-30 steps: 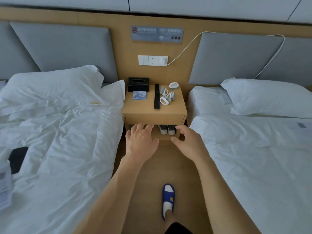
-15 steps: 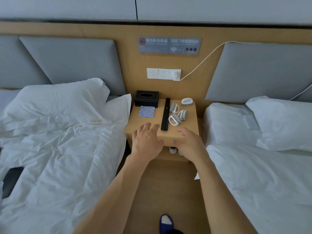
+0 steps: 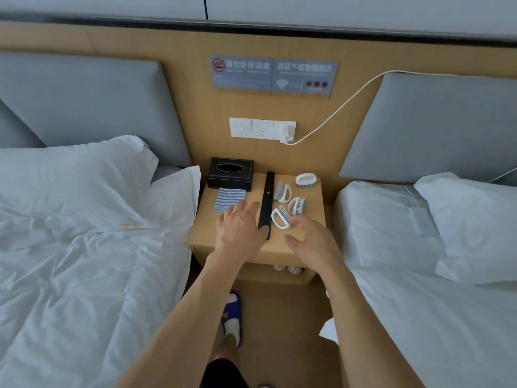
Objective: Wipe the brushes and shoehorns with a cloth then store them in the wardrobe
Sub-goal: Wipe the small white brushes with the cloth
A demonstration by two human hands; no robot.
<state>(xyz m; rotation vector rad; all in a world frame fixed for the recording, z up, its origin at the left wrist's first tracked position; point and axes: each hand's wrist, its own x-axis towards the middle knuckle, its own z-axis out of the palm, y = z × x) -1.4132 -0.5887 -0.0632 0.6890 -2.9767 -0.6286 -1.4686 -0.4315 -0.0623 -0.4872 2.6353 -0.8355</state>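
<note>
On the wooden nightstand (image 3: 207, 236) lie a folded blue-and-white striped cloth (image 3: 229, 198), a long black shoehorn (image 3: 267, 200) and several small white brushes with grey bristles. The nearest brush (image 3: 280, 217) lies just left of my right hand's fingertips; another brush (image 3: 306, 180) sits at the back right. My left hand (image 3: 240, 228) hovers open over the nightstand between the cloth and the shoehorn, fingers spread, holding nothing. My right hand (image 3: 310, 238) is open above the front right of the nightstand, its fingertips close to the nearest brush.
A black tissue box (image 3: 230, 173) stands at the back left of the nightstand. White beds (image 3: 84, 261) flank it on both sides. Shoes (image 3: 286, 268) sit on the shelf below. A charger and cable (image 3: 330, 120) hang from the wall socket. My slippered foot (image 3: 232, 317) is on the floor.
I have come closer to the nightstand. Both hands have moved forward from its front edge to above its top, the left towards the cloth, the right towards the nearest brush.
</note>
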